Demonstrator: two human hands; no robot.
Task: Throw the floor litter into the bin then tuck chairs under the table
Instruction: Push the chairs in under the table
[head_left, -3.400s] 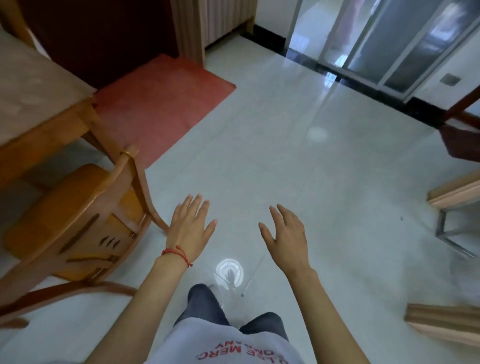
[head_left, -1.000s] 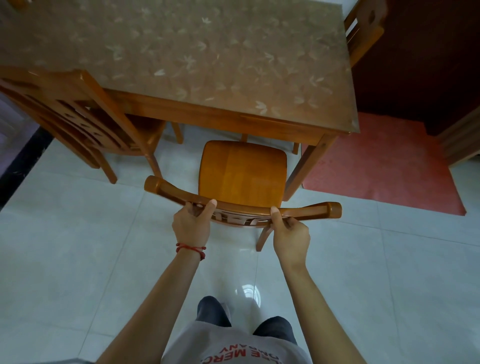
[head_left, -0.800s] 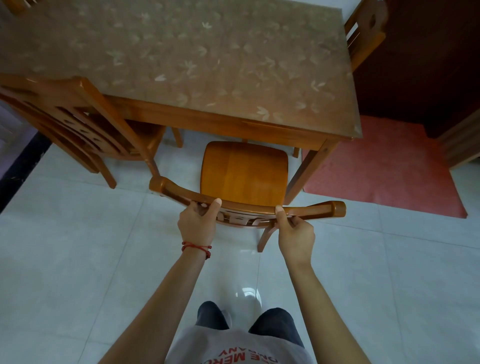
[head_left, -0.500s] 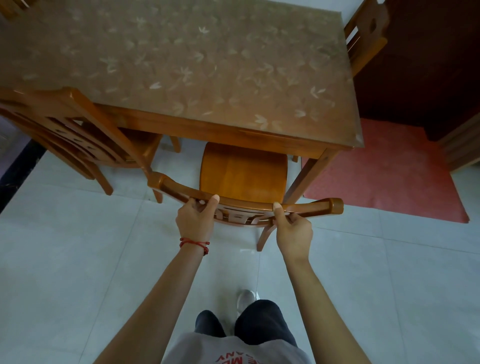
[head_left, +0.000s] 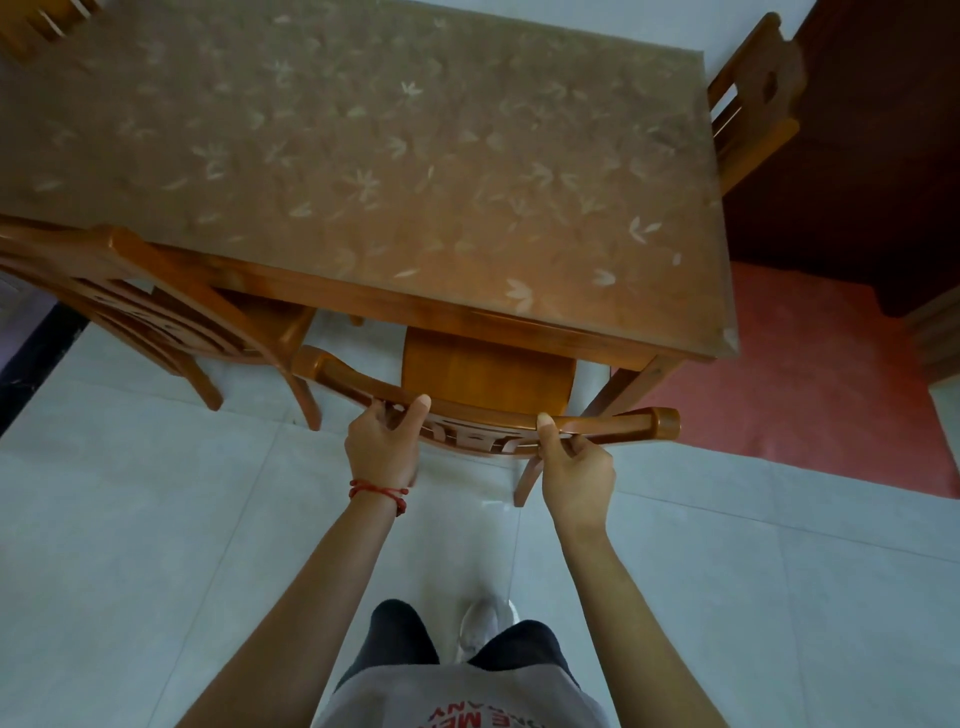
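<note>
Both your hands grip the top rail of the chair at the worktop's near edge.

Your left hand (head_left: 382, 444) and right hand (head_left: 574, 475) curl around the chair (head_left: 488, 384) back, thumbs on top. Its seat sits partly under the worktop (head_left: 363, 156) at 12 o'clock. A second chair (head_left: 140, 306) stands tucked at 10 o'clock, a red mat (head_left: 810, 364) at 2 o'clock.

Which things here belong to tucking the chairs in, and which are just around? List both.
Job:
- chair, top rail gripped by left hand and right hand
- table
- second chair, at the left
- third chair, at the far end

Just around:
- red mat
- tiled floor
</note>
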